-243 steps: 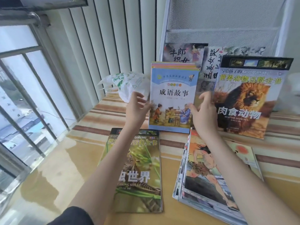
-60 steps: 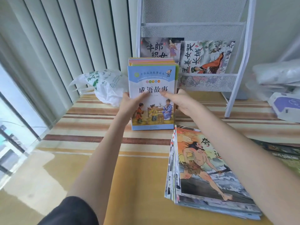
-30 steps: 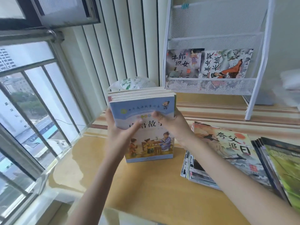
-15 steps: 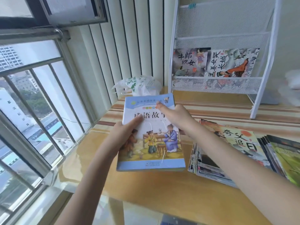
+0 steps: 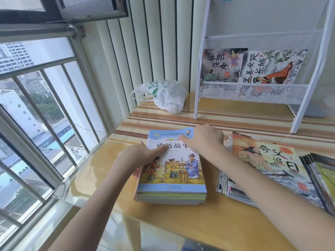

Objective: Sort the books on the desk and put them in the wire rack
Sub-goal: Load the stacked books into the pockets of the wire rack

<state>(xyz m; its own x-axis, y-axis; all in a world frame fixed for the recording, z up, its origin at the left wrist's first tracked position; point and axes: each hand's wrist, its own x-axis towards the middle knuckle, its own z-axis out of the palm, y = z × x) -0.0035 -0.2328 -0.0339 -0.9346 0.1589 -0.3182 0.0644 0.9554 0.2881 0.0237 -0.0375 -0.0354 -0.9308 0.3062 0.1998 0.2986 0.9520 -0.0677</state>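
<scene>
Centre of the yellow-and-brown striped desk (image 5: 226, 223): stack of thin blue-covered storybooks (image 5: 172, 171) lies flat, cover up, long axis running 12-to-6, title end at 12 toward the rack, bottom edge at 6 toward the person. Stack edges roughly flush, with yellow and orange page edges showing at the near side. Left hand (image 5: 139, 154) sits at the stack's 9 o'clock edge, thumb lying flat across the cover, other fingers hidden past the edge, so can't tell whether it grips. Right hand (image 5: 203, 138) lies palm-down on the top cover at about 1 o'clock, fingers extended and flat, pressing rather than gripping. At 3 o'clock, just beside the stack, a fanned pile of illustrated picture books (image 5: 268, 169) with an orange figure on top; farther toward 3, touching that pile, a dark-spined pile of green-covered books (image 5: 324, 180), partly cut off by the frame edge. At 1 o'clock, well apart, the white wire mesh rack (image 5: 253, 93) stands on the desk, two ink-painting picture books (image 5: 253, 67) upright in its lower pocket, covers facing out; upper pocket contents not visible. Rack's left leg stands between the stack and the pocket. At 12 o'clock, a crumpled white plastic bag with green print (image 5: 166, 95) beside that leg. At 9 to 10 o'clock, a barred window (image 5: 45, 109).
</scene>
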